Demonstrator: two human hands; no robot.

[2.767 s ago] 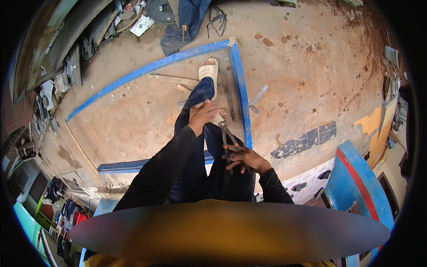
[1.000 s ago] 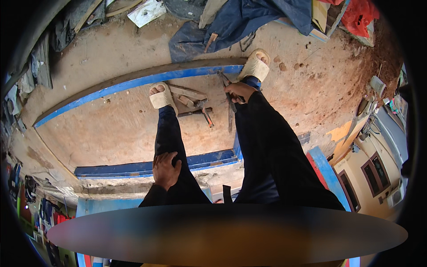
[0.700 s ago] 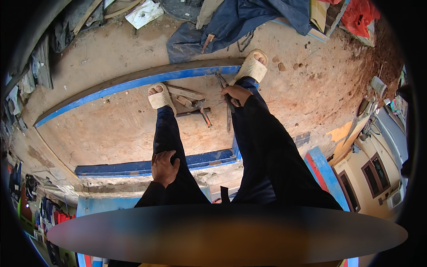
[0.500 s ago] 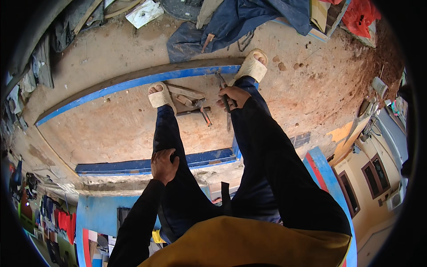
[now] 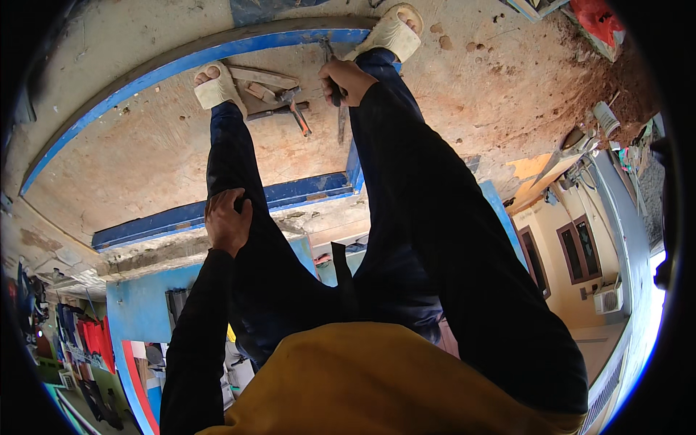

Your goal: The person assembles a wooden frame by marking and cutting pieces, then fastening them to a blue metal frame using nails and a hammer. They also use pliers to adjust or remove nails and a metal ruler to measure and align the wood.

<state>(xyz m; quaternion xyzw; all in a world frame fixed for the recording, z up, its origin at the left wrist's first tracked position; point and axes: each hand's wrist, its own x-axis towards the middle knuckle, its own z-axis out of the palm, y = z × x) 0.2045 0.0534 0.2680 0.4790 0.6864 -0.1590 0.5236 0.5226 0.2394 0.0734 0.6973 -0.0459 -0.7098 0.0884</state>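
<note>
My right hand (image 5: pixel 348 81) is closed around the dark handle of what looks like a hammer (image 5: pixel 326 49). The tool's metal head is at the blue-painted beam (image 5: pixel 275 38) of a long frame lying on the ground, close to my right foot. My left hand (image 5: pixel 228 221) lies on my left knee with nothing in it, fingers spread over the dark trousers. Between my feet lie a hammer with an orange and black handle (image 5: pixel 299 116), wood pieces (image 5: pixel 261 75) and a dark bar-like tool (image 5: pixel 278 111). A thin flat strip (image 5: pixel 341 125) lies below my right hand.
Cream sandals (image 5: pixel 216 87) are on my feet beside the far beam. The frame's near blue beam (image 5: pixel 167 223) crosses behind my legs. Reddish soil (image 5: pixel 573 80) and a red plastic bag (image 5: pixel 598 20) are at right. Light-blue panels (image 5: pixel 138 297) stand behind me.
The view has tilted, so the frame, feet and tools appear higher and further left. My right hand still grips the tool at the beam, and my left hand stays on the knee.
</note>
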